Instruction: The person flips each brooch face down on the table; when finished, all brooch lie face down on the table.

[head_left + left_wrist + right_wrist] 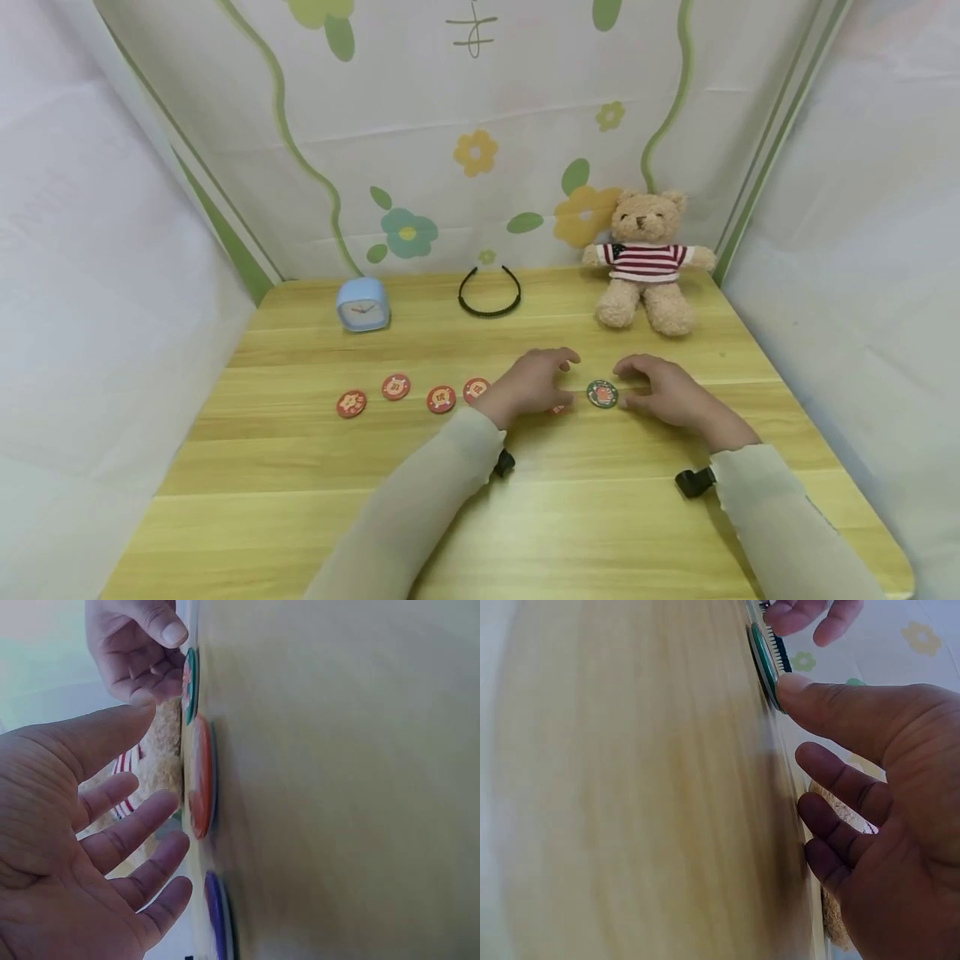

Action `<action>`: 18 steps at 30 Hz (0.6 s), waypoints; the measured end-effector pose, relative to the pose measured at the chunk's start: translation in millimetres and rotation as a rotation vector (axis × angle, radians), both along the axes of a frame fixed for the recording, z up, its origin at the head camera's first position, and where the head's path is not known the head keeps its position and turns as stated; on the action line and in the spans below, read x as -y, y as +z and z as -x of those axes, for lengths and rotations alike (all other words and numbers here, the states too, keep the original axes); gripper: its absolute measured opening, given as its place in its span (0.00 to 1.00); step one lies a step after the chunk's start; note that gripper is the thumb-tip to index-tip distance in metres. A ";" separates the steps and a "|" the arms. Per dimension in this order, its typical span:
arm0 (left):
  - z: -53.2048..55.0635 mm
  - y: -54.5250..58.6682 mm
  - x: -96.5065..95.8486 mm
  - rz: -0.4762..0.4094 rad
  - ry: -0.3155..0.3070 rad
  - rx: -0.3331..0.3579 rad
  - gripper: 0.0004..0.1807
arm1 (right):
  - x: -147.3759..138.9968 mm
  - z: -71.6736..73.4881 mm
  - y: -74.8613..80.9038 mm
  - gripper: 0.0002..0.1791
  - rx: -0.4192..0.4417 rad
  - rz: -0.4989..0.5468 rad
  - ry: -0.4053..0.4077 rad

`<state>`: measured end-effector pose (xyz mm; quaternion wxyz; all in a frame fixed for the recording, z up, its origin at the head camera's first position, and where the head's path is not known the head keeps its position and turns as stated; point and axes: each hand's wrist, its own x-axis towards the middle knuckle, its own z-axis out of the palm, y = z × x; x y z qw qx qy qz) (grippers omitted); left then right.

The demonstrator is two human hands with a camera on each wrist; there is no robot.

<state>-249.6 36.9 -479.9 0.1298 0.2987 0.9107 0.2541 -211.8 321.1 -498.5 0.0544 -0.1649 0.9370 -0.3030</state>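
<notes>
My left hand hovers low over a row of round flat badges, its fingers spread and relaxed with nothing between them. Beneath it, a red badge is mostly hidden; the left wrist view shows its orange-red face beside the fingertips and a purple badge further along. A green-rimmed badge lies flat in the gap between both hands. To its right is my right hand, loosely curved and holding nothing. In the right wrist view, that thumb tip overlaps the edge of the green badge.
Leftward along the row lie several red badges. Behind them stand a light blue clock, a black headband and a teddy bear in a striped shirt. Floral cloth hangs at the wooden table's back.
</notes>
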 end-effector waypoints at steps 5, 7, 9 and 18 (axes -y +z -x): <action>0.6 -3.2 -10.6 0.052 0.001 -0.034 0.35 | -0.5 2.2 -3.0 0.28 0.012 0.013 0.013; 0.3 -3.6 -13.7 0.066 0.001 -0.041 0.35 | -0.4 3.4 -4.2 0.30 0.020 0.011 0.009; -0.4 -3.7 -16.4 0.076 -0.002 -0.042 0.36 | 0.2 4.1 -5.0 0.31 0.020 0.008 0.009; -4.6 -6.1 -28.0 0.101 -0.001 -0.049 0.35 | 2.1 2.8 -10.1 0.27 0.016 0.003 0.002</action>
